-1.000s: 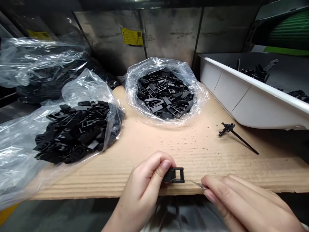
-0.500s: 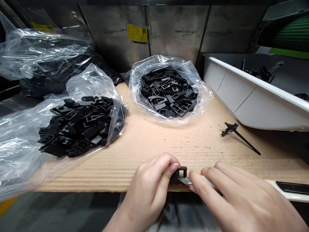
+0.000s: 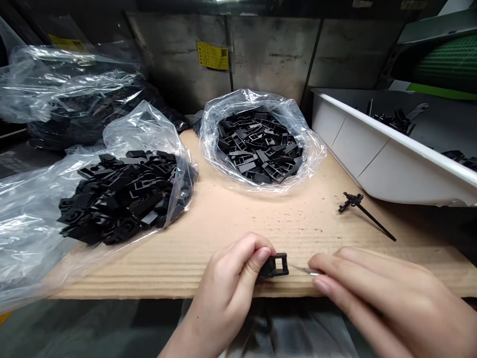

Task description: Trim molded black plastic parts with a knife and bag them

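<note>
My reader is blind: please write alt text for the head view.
The left hand holds an open-framed black plastic part; the right hand points a knife blade at it. On cardboard beyond sit two clear bags of black parts, near a white bin.

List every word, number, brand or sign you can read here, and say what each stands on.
No text is legible.
Rectangular yellow label on the grey metal back panel: small dark print and a square code, too small to read.
Second yellow label, upper left: too dim and blurred to read.
Black plastic piece in the left hand and thin metal blade in the right hand: no lettering visible.
</note>
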Tool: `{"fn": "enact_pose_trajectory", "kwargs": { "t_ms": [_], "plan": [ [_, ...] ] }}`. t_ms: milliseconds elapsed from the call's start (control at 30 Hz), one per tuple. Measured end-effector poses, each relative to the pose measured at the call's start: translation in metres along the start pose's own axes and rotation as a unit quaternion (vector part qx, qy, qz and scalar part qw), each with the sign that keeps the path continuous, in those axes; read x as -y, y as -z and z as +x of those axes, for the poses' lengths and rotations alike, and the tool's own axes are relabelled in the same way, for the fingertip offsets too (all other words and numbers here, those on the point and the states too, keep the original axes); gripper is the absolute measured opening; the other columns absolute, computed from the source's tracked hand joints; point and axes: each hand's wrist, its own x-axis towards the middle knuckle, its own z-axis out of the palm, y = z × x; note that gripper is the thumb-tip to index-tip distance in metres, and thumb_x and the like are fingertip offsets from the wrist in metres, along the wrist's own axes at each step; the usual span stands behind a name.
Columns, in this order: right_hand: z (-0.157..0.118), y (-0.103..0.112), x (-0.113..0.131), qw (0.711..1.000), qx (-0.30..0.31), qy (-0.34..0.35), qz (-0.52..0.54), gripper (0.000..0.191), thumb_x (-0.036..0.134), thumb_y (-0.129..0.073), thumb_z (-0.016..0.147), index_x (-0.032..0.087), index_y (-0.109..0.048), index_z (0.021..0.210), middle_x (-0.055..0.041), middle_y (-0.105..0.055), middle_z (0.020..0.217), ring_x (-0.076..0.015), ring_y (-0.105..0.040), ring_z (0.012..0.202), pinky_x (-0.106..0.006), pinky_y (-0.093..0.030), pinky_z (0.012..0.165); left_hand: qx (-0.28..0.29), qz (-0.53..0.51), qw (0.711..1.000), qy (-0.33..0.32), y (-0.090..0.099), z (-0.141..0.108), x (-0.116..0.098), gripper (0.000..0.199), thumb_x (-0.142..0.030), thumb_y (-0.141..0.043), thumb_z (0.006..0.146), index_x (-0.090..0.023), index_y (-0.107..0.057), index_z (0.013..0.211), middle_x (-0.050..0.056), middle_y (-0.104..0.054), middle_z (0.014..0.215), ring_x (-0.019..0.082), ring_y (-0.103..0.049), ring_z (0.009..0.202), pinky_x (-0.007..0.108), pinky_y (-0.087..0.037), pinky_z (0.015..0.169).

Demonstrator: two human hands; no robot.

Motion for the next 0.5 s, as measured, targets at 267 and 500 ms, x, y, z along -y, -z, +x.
{"fn": "enact_pose_trajectory", "kwargs": {
  "t_ms": [267, 500],
  "plan": [
    [0.000, -0.009, 0.000, 0.944, -0.023, -0.185, 0.272, 0.011, 0.022, -0.052, 0.079, 0.024, -0.060, 0.072, 0.0036, -0.060, 0.065, -0.0096, -0.060, 0.060, -0.012, -0.047, 0.049, 0.109, -0.310, 0.935, 0.132, -0.013, 0.009, -0.014, 0.027, -0.011, -0.060, 0.075, -0.029, -0.064, 0.095, -0.003, -0.067, 0.087, 0.015, -0.061, 0.087, 0.022, -0.047, 0.075],
    [0.004, -0.007, -0.006, 0.941, -0.052, -0.183, 0.280, 0.008, 0.025, -0.053, 0.079, 0.025, -0.060, 0.082, 0.0037, -0.061, 0.067, -0.0095, -0.062, 0.063, -0.012, -0.050, 0.055, 0.094, -0.374, 0.906, 0.174, -0.013, 0.009, -0.015, 0.047, -0.002, -0.065, 0.067, -0.029, -0.061, 0.104, -0.003, -0.067, 0.083, 0.010, -0.064, 0.065, 0.018, -0.048, 0.063]
  ]
}}
